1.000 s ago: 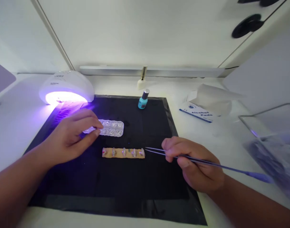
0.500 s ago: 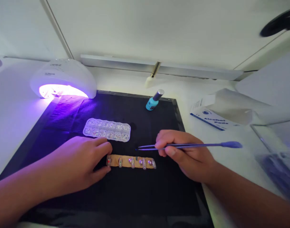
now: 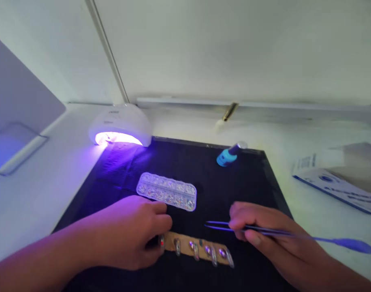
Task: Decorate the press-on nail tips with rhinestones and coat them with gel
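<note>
1. At 6 o'clock on the black mat (image 3: 240,182), the left hand (image 3: 133,233) closes its fingertips on the left end of the tan strip (image 3: 185,248), which carries five small nail tips.
2. At 4 o'clock, the right hand (image 3: 264,235) pinches the tweezers (image 3: 252,229) shut-handed; their points hover above the strip, apart from it.
3. Risk: a slipping grip could likely drag the strip and knock its nail tips askew; the points could scratch them.
4. The clear gem box (image 3: 167,196) lies just beyond, at 11 o'clock.
5. The white desk (image 3: 52,190) holds a glowing lamp (image 3: 120,127), a teal bottle (image 3: 229,154) and a pad box (image 3: 337,180) against pale walls.
</note>
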`<state>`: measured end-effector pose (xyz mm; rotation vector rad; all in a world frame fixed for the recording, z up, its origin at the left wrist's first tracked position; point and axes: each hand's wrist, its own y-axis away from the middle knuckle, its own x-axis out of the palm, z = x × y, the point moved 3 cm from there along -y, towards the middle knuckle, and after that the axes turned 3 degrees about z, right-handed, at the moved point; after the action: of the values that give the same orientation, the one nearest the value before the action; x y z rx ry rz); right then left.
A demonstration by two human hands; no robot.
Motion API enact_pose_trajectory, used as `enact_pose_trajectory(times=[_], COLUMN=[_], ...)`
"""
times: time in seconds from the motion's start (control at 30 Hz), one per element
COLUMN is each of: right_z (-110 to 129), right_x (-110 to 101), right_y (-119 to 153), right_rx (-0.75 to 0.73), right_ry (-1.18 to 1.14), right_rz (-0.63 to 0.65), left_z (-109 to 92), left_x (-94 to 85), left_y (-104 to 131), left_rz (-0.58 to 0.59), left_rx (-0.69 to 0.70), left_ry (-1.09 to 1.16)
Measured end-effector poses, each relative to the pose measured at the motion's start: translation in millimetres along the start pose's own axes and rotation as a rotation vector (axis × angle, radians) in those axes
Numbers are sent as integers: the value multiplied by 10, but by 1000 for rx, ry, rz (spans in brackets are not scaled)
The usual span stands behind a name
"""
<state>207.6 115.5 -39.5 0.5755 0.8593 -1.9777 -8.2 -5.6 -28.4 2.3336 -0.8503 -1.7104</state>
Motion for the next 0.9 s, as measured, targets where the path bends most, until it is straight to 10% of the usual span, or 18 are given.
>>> enact_pose_trajectory(times=[0.9], right_z=[13], right_x=[145], right_y=[111], right_rx=[22], right_ry=[-193], right_rz=[119], left_z=[239], left_x=[209], left_y=[85], left_rz=[54], left_rx=[27], left_ry=[251])
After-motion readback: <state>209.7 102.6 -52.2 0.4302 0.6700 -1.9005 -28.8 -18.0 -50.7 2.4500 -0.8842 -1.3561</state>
